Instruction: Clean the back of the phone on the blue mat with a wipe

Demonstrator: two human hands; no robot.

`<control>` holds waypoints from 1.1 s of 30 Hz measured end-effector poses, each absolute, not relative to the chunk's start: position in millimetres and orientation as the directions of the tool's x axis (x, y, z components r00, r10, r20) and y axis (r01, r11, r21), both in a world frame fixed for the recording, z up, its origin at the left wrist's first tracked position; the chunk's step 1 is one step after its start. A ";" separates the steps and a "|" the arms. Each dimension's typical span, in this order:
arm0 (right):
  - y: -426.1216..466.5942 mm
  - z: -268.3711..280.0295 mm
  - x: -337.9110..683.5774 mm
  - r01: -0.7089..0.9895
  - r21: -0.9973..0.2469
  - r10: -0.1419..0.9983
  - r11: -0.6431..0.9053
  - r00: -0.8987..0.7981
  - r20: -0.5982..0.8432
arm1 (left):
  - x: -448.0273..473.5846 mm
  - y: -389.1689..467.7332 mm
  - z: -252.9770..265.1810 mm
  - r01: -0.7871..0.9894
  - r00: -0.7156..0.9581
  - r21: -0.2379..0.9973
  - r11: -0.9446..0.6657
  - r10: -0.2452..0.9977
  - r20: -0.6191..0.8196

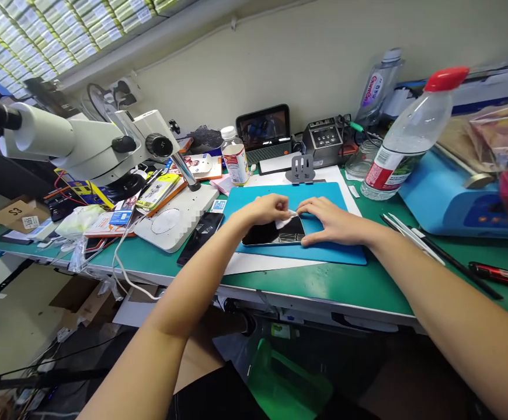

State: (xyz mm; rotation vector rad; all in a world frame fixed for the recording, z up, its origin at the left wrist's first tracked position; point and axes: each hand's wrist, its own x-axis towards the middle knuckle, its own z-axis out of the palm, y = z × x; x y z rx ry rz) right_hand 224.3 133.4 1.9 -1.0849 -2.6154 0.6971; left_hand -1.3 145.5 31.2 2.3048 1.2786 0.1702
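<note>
A smartphone [260,235] with a dark, glossy screen lies face up on a blue work mat [249,197]. My left hand [269,210] is closed on a white wipe [284,221], which touches the far part of the screen. At the phone's right end, my right hand [330,223] spans its edges, thumb at the near corner and fingers at the far one, gripping it against the mat. The far edge of the phone is partly hidden by my left hand and the wipe. Another dark phone [204,233] lies left of the mat, near my left forearm.
A microscope [91,146] on a white base [157,230] stands left. Behind the mat are a small bottle [235,160], a tablet-like screen [263,129] and a black control box [324,143]. A red-capped bottle [405,146], blue machine [438,198] and pens [414,236] are right.
</note>
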 end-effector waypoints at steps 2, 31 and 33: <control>133.3 1.3 224.3 0.606 -0.517 0.715 0.604 -0.699 0.016 | -22.7 144.6 32.2 0.772 0.543 0.473 -0.425 0.827 -0.143; 141.8 -7.3 225.4 0.583 -0.501 0.702 0.639 -0.709 0.069 | -3.9 99.2 41.7 0.643 0.718 0.530 -0.553 0.676 -0.166; 139.8 -5.4 225.5 0.585 -0.507 0.700 0.633 -0.712 0.053 | 8.1 107.1 41.4 0.628 0.727 0.559 -0.542 0.664 -0.173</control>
